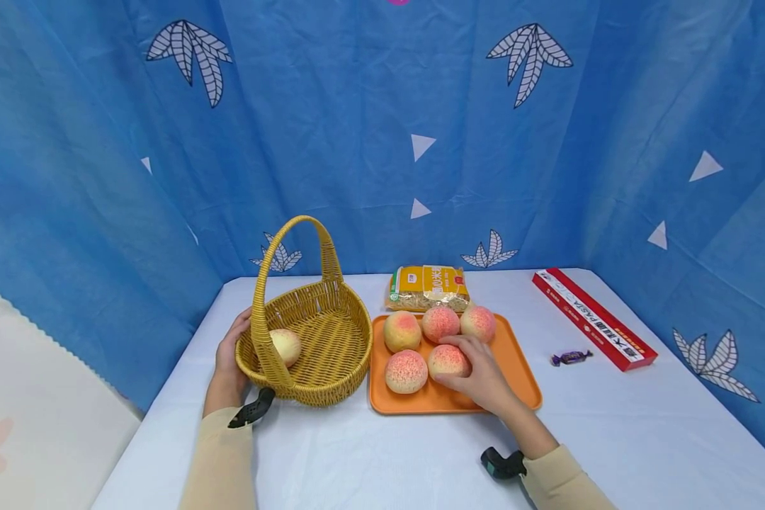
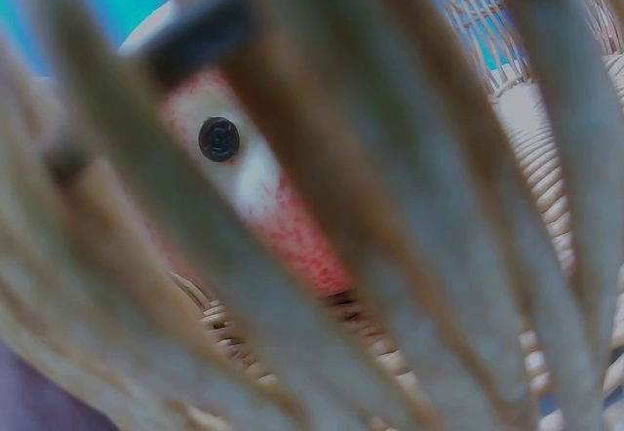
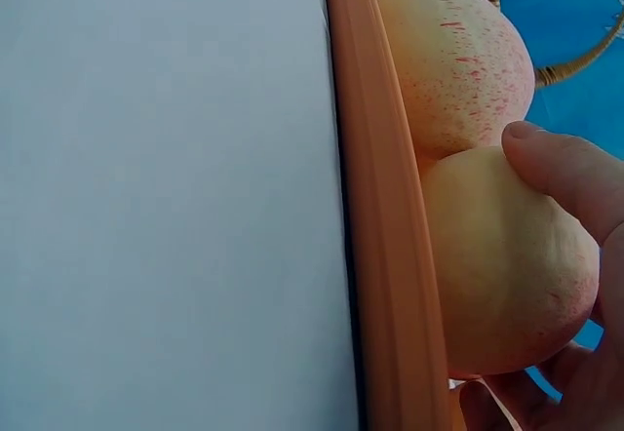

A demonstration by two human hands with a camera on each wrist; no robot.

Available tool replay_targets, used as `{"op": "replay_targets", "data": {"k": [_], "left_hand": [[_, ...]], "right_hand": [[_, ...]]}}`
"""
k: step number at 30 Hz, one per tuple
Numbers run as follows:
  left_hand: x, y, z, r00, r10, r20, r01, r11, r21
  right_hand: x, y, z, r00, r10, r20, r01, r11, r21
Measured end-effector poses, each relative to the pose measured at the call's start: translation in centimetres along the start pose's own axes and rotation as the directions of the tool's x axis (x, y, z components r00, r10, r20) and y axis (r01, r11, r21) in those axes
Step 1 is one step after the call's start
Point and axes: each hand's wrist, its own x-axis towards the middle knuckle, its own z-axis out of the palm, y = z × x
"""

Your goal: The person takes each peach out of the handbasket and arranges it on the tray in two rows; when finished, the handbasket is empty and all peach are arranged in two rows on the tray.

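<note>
A golden wicker basket [image 1: 357, 319] with a tall arched handle stands on the left, one peach [image 1: 286, 347] lying inside it. My left hand [image 1: 231, 354] holds the basket's left side; its thumb is hidden. Blurred wicker strips fill most of the left wrist view, with the peach [image 2: 292, 241] behind them. An orange tray [image 1: 516, 368] beside the basket carries several peaches. My right hand [image 1: 481, 375] grips the front right peach [image 1: 448, 360], thumb on the near side and fingers around the far side. Another peach [image 3: 458, 70] touches it in the right wrist view.
Behind the tray lies a yellow packet of dried food [image 1: 428, 287]. A long red and white pasta box [image 1: 593, 319] lies at the right, a purple-wrapped candy [image 1: 571, 358] near it. A blue curtain [image 1: 382, 142] hangs behind the white table [image 1: 331, 460].
</note>
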Motion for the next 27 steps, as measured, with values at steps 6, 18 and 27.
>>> {"op": "replay_targets", "data": {"k": [6,18,27], "left_hand": [[0.0,0.0,0.0,1.0,0.001,0.014,-0.001,1.0,0.001],[0.1,0.0,0.1,1.0,0.002,0.017,-0.002,1.0,-0.029],[0.2,-0.1,-0.1,0.999,-0.032,-0.019,0.031,0.999,-0.028]], "right_hand": [[0.0,0.2,0.0,1.0,-0.006,0.0,0.006,0.999,0.04],[0.0,-0.2,-0.4,0.996,-0.06,-0.061,0.065,0.995,0.081],[0.3,-1.1,-0.3,0.994,-0.062,-0.086,0.068,0.996,0.066]]}}
